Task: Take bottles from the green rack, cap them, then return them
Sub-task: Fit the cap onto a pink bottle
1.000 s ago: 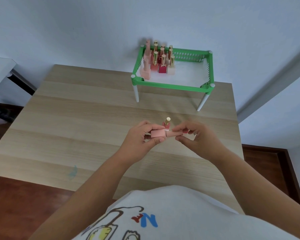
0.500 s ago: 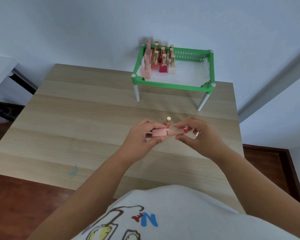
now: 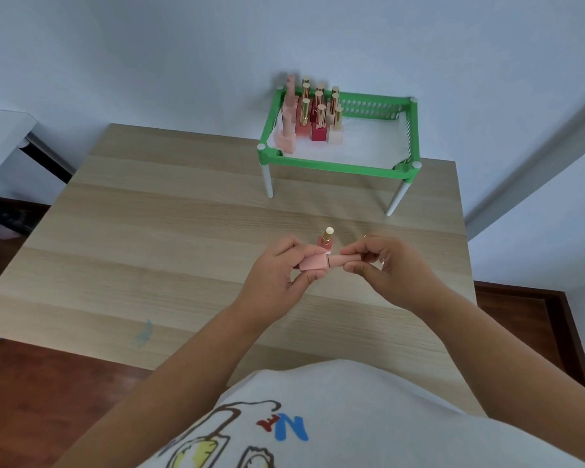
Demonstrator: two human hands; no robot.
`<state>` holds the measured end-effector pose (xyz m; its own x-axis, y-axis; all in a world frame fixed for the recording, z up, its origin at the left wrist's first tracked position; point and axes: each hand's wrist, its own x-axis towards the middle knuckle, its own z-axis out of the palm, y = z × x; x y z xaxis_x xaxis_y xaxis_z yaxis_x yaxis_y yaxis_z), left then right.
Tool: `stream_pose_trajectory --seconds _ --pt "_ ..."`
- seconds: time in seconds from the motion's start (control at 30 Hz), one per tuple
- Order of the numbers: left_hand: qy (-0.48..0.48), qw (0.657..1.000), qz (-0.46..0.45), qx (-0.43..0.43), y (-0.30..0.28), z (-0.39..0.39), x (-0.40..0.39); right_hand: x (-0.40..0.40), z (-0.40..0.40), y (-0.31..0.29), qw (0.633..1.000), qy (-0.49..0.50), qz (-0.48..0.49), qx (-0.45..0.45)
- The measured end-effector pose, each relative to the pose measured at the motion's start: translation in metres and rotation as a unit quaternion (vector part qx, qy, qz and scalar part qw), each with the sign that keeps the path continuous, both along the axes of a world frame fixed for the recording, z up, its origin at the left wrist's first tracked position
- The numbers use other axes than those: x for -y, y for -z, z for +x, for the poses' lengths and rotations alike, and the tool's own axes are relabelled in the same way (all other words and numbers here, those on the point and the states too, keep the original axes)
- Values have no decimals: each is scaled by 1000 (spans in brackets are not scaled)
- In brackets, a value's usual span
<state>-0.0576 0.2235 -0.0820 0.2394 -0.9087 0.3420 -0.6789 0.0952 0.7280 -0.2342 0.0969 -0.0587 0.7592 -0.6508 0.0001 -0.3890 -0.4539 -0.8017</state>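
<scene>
My left hand (image 3: 281,270) grips a pink square bottle (image 3: 314,262) held sideways above the table. My right hand (image 3: 380,265) pinches the pink cap (image 3: 339,261) that meets the bottle's neck, with a thin dark seam showing between them. Just behind my fingers a second pink bottle with a gold cap (image 3: 326,238) stands upright on the table. The green rack (image 3: 335,167) on white legs stands at the far right of the table. Several pink, red and pale bottles (image 3: 319,125), most with gold caps, are bunched in its left part.
The wooden table (image 3: 149,238) spreads wide to the left, with a small bluish smear (image 3: 144,332) near its front edge. A white cabinet (image 3: 0,140) stands off the left side. The right table edge lies close to my right forearm, beside a white wall.
The cap in my right hand has slid closer onto the bottle, and the fingers have shifted on it as if turning. Both hands stay in the same spot.
</scene>
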Motion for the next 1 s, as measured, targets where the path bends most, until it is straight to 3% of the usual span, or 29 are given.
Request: stream_pose_trajectory --seconds 0.17,0.37,0.53,0.73,1.0 --pt "-30 998 -38 31 8 -1 1 4 3 -2 1000 -1 0 -11" --pt "-35 993 93 56 15 13 13 3 17 5 999 -1 -33 -18" --pt "-58 982 172 -57 37 35 27 6 35 8 1000 18 8 21" --pt "-94 942 270 -176 70 68 47 36 53 20 991 33 -61 -111" --pt "-72 940 298 -147 95 90 69 55 71 46 966 11 -93 -243"
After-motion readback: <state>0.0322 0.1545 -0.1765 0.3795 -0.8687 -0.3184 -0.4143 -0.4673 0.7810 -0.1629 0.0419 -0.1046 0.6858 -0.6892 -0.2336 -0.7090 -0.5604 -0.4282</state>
